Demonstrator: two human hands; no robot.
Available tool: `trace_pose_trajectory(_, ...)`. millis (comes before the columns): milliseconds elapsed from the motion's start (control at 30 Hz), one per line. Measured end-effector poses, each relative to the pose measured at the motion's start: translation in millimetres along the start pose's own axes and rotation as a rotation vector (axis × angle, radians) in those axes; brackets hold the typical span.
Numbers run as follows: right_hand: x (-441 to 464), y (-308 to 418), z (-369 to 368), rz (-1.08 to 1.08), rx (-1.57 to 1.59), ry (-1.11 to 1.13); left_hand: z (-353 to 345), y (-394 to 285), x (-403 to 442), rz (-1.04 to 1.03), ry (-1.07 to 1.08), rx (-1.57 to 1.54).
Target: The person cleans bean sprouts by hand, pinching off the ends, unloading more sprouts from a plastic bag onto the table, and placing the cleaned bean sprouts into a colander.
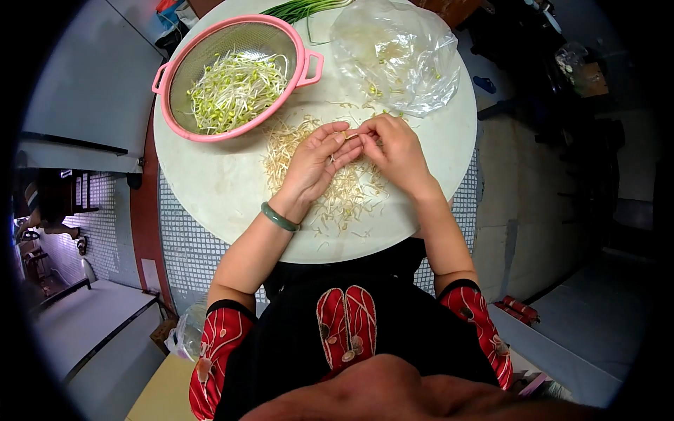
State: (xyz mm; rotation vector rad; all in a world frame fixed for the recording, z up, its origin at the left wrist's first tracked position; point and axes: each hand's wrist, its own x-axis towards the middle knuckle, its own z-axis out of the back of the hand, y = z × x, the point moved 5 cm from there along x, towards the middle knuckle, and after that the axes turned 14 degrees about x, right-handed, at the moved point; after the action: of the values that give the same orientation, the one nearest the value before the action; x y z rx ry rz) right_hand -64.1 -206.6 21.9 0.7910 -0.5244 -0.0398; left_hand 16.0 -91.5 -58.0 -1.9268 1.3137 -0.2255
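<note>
Over the middle of the round table, my left hand (pixel 314 163) is cupped palm up, thumb and fingers closed on a bean sprout (pixel 350 134). From the right, my right hand (pixel 394 149) pinches the sprout's other end between thumb and fingertips. Both hands meet above a loose pile of pale sprout trimmings (pixel 344 200) spread on the table. To the upper left stands a pink-rimmed colander (pixel 210 136), with green and white bean sprouts (pixel 237 92) heaped inside. A clear plastic bag (pixel 411 52) lies at the upper right, a few sprouts showing through it.
A bunch of green onions (pixel 298 10) lies at the far edge of the white table (pixel 210 182). Another plastic bag (pixel 188 333) hangs low on the left, near a yellow surface (pixel 160 393). A blue slipper (pixel 484 84) is on the floor at right.
</note>
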Motion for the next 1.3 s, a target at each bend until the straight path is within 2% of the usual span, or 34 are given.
trace_pose_trajectory(100, -3.0, -3.9, 4.3, -0.079, 0.086, -0.007, -4.2, -2.7, -1.2, -0.033, 0.025, 0.011)
trace_pose_trajectory(267, -3.5, 2.2, 1.9, 0.035, -0.055, 0.092, -2.2, 1.2, -0.2, -0.043, 0.078, 0.004)
trace_pose_trajectory(400, -0.3, 8.7, 3.8, 0.111, -0.143, 0.13, 2.5, 5.9, 1.6, -0.056, 0.032, 0.06)
trace_pose_trajectory(500, -4.9, -1.4, 14.1, -0.165, -0.011, 0.185, 6.3, 3.9, 1.6, -0.087, -0.005, 0.054)
trace_pose_trajectory(600, -16.1, -6.7, 26.6, -0.132, -0.056, 0.242, 7.0, -6.6, -1.4, -0.114, -0.023, 0.004)
trace_pose_trajectory(700, -26.0, -11.4, 31.1, -0.161, 0.104, 0.149, 9.7, -8.8, -2.6, -0.098, -0.015, -0.068)
trace_pose_trajectory(800, -39.1, -23.1, 31.9, -0.256, 0.035, 0.112, 12.9, -5.5, 0.7, -0.096, 0.104, -0.144)
trace_pose_trajectory(1000, -52.8, -28.7, 20.6, -0.194, -0.173, 0.187, 3.5, -8.7, -4.0, -0.05, 0.072, -0.09)
trace_pose_trajectory(1200, -50.6, -34.3, 15.4, -0.213, -0.165, 0.13, 4.9, -4.3, -2.8, -0.004, 0.096, -0.039)
trace_pose_trajectory(1300, -47.5, -28.5, 19.6, -0.256, -0.026, 0.098, 3.7, -1.8, -3.2, 0.047, 0.138, 0.043)
